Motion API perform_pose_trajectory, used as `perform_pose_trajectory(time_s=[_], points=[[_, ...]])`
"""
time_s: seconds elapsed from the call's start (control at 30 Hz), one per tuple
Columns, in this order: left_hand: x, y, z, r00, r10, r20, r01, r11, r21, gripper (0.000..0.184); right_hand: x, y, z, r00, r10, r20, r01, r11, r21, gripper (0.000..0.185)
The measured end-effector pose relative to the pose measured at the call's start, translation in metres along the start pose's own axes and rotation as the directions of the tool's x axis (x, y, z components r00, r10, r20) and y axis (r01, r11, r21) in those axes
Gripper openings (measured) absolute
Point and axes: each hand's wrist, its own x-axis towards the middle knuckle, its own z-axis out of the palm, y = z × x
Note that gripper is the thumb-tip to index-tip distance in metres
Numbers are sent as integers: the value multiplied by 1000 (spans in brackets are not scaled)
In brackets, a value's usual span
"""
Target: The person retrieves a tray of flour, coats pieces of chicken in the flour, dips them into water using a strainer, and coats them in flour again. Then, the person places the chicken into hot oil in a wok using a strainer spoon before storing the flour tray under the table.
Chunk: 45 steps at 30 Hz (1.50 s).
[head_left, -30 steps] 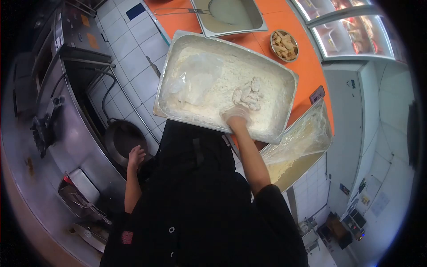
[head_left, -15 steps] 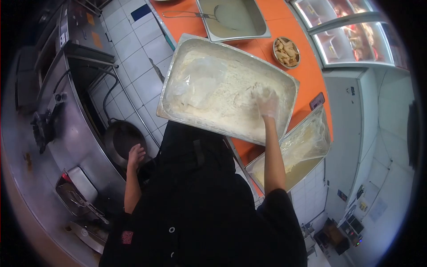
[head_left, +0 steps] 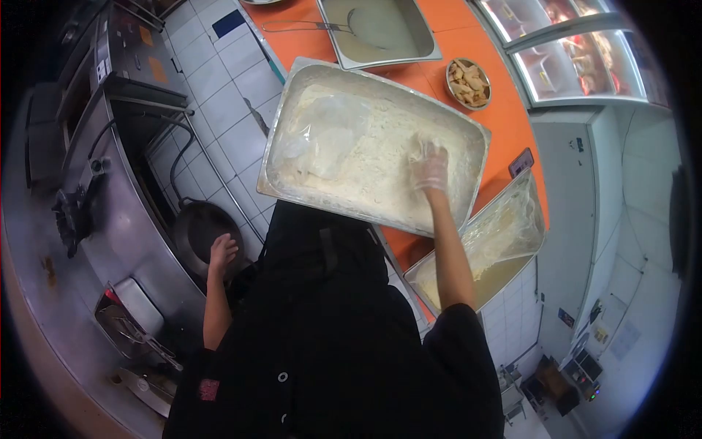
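Observation:
My right hand (head_left: 430, 168), in a clear plastic glove, rests in the flour (head_left: 387, 146) toward the right side of a large metal tray (head_left: 351, 208). Its fingers are spread and partly sunk in the flour; floured pieces under them cannot be made out. At the left end of the tray a clear plastic bag (head_left: 329, 132) lies on the flour. My left hand (head_left: 224, 251) hangs free over a dark pan (head_left: 205, 233), fingers loosely apart, holding nothing.
On the orange counter (head_left: 461, 40) stand a metal tub (head_left: 347, 64) of cloudy liquid with a strainer (head_left: 354, 28), a bowl of pale pieces (head_left: 468, 83) and a phone (head_left: 521, 162). A plastic-lined tray (head_left: 504, 234) is at the right, a steel counter (head_left: 131, 234) at the left.
My right hand has moved right and up from the tray's near edge into the flour. The floured lump seen there earlier no longer shows. My left hand has hardly moved.

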Motion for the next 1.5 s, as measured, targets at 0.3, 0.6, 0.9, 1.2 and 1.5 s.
perform_pose_trajectory(time_s=[0.3, 0.6, 0.9, 1.2, 1.5], points=[[9, -8, 6, 1000, -11, 15, 10, 998, 68, 54, -16, 73, -27, 855, 127, 503, -386, 804, 452, 33], [-7, -4, 1, 1000, -19, -11, 20, 996, 88, 54, -57, 25, 36, 902, 177, 393, -338, 858, 388, 38], [-5, 1, 6, 1000, -14, 8, 12, 991, 135, 51, -21, -20, 17, 842, 513, 168, -492, 601, 630, 41], [-3, 0, -2, 999, 49, 1, -49, 996, 81, 40, 24, 31, -37, 807, 572, 144, -342, 255, 905, 38], [-2, 6, -8, 999, 28, -33, -23, 989, 146, 48, 94, -30, -8, 975, 215, 61, -220, 874, 434, 32]])
